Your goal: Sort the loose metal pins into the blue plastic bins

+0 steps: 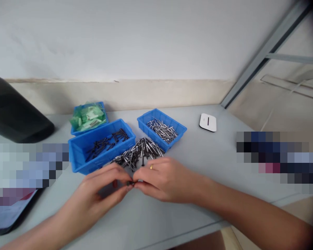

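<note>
My left hand [99,194] and my right hand [167,178] meet in front of the pile, fingertips almost touching. Thumb and fingers of each are pinched on a small dark screw [130,183], mostly covered by the fingertips. Just beyond lies a mixed pile [131,156] of silver pins and dark screws. One dark screw [143,161] stands out at the pile's near edge. Behind my left hand, a blue bin [77,149] contains dark screws [104,144]. Another blue bin [176,139], to the right, contains silver pins [163,130].
A smaller blue bin [103,107] at the back left holds a green plastic bag [90,116]. A white square device [208,122] lies at the back right. A dark cylindrical object [15,111] leans in at left. The grey table [195,222] meets the wall behind.
</note>
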Demonstrator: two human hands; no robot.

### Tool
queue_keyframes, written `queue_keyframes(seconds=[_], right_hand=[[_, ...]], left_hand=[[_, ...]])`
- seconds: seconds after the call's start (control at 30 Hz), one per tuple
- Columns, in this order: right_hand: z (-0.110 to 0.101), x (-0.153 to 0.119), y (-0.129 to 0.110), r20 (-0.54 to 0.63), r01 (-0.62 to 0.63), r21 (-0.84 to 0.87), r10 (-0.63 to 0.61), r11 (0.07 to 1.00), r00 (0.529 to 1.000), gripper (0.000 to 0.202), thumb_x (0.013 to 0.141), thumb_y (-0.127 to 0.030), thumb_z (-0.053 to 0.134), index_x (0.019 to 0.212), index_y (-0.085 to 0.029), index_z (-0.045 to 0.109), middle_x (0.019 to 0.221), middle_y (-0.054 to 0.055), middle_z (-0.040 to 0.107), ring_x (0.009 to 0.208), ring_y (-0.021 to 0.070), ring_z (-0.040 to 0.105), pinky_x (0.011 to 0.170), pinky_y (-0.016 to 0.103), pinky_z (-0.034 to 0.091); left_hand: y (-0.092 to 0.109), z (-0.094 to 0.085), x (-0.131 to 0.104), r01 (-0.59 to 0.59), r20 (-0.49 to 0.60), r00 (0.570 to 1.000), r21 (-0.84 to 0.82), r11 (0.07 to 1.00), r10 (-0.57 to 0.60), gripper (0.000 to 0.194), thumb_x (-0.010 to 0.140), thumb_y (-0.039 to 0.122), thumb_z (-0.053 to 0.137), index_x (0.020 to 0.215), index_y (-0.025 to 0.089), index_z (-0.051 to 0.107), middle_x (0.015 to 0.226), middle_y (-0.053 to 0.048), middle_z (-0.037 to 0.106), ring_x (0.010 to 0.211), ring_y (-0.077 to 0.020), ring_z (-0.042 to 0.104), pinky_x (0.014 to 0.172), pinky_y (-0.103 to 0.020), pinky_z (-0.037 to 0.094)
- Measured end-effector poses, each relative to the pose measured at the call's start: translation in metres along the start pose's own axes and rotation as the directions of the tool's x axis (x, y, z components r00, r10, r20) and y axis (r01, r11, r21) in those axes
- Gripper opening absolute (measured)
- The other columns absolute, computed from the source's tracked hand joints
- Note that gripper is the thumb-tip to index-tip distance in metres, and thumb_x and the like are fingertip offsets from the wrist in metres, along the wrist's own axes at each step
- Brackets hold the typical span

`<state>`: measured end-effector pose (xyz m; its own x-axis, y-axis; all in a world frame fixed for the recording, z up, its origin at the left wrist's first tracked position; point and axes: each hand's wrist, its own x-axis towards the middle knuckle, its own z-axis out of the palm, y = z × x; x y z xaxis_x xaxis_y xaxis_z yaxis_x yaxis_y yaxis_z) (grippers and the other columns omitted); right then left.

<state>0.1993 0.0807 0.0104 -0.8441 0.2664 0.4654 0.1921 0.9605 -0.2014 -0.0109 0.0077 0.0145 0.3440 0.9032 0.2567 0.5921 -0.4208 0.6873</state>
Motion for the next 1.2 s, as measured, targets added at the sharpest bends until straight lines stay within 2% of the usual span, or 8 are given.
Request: queue_keyframes(seconds=[0.2,0.3,0.4,0.5,0.67,0.8,1.0,1.2], right_hand=[[-0.001,-0.001,-0.001,0.008,0.014,-0.031,-0.014,0.999,1.0,0.025,0.097,-0.032,0.04,0.091,-0.017,0.06,0.065,-0.001,0.062,0.061,0.0122,0.056,0.057,0.024,0.037],[-0.003,0.0,-0.003,0.012,0.014,-0.023,-0.013,1.0,1.0,0.023,0.097,-0.029,0.04,0.106,-0.018,0.057,0.071,-0.001,0.063,0.062,0.0119,0.056,0.057,0.025,0.038],[-0.004,-0.001,-0.004,0.016,0.084,-0.016,-0.084,0.996,0.996,0.029,0.093,-0.022,0.042,0.121,-0.02,0.05,0.075,-0.003,0.063,0.06,0.0107,0.054,0.055,0.024,0.036],[-0.004,-0.003,-0.006,0.08,0.157,-0.019,-0.155,0.987,0.985,0.027,0.089,-0.02,0.047,0.116,-0.021,0.053,0.069,-0.005,0.059,0.057,0.0108,0.05,0.054,0.025,0.033],[-0.004,-0.004,-0.008,0.151,0.162,-0.022,-0.157,0.987,0.976,0.014,0.088,-0.018,0.047,0.098,-0.021,0.057,0.065,-0.004,0.057,0.058,0.0109,0.047,0.055,0.026,0.028],[-0.003,-0.003,-0.008,0.131,0.154,0.003,-0.153,0.988,0.979,0.012,0.088,-0.019,0.045,0.095,-0.02,0.055,0.064,-0.005,0.056,0.055,0.0101,0.045,0.056,0.026,0.029],[-0.002,-0.004,-0.007,0.099,0.128,-0.01,-0.127,0.992,0.987,0.01,0.089,-0.018,0.044,0.085,-0.02,0.053,0.063,-0.005,0.055,0.056,0.0102,0.044,0.055,0.025,0.031],[-0.002,-0.004,-0.006,0.052,0.105,-0.041,-0.103,0.994,0.993,0.013,0.09,-0.019,0.043,0.086,-0.019,0.055,0.061,-0.005,0.054,0.058,0.0103,0.047,0.053,0.025,0.029]], left_hand=[[0.002,0.001,0.0,0.055,0.03,0.998,-0.022,0.998,-0.055,0.008,0.087,0.021,0.053,0.085,0.021,0.061,0.083,0.001,0.064,0.077,-0.0122,0.059,0.07,-0.02,0.049],[0.008,-0.001,0.002,0.1,0.042,0.994,0.01,0.995,-0.101,0.012,0.087,0.022,0.05,0.081,0.02,0.06,0.079,0.0,0.064,0.073,-0.013,0.058,0.067,-0.021,0.048],[0.012,-0.002,0.003,0.092,0.114,0.989,0.039,0.995,-0.096,0.014,0.085,0.022,0.048,0.075,0.02,0.058,0.074,0.0,0.062,0.069,-0.0127,0.057,0.062,-0.021,0.046],[0.008,0.0,0.003,0.066,0.223,0.973,0.017,0.998,-0.068,0.011,0.081,0.016,0.048,0.074,0.019,0.056,0.072,0.002,0.059,0.066,-0.0108,0.056,0.06,-0.02,0.045],[0.001,0.002,-0.002,0.089,0.323,0.943,-0.009,0.996,-0.082,0.013,0.078,0.01,0.048,0.079,0.02,0.055,0.076,0.002,0.059,0.069,-0.0105,0.057,0.062,-0.019,0.045],[0.003,0.001,-0.002,0.09,0.32,0.945,-0.035,0.995,-0.074,0.018,0.074,0.005,0.048,0.08,0.021,0.056,0.076,0.003,0.06,0.069,-0.0099,0.057,0.064,-0.018,0.045],[0.007,-0.002,0.004,0.115,0.271,0.957,-0.031,0.993,-0.102,0.012,0.076,0.01,0.049,0.075,0.019,0.055,0.073,0.003,0.06,0.066,-0.0098,0.056,0.061,-0.018,0.045],[0.002,-0.002,0.002,0.26,0.242,0.946,-0.168,0.951,-0.216,0.01,0.083,0.023,0.05,0.077,0.02,0.058,0.073,0.001,0.06,0.069,-0.0129,0.057,0.061,-0.021,0.047]])
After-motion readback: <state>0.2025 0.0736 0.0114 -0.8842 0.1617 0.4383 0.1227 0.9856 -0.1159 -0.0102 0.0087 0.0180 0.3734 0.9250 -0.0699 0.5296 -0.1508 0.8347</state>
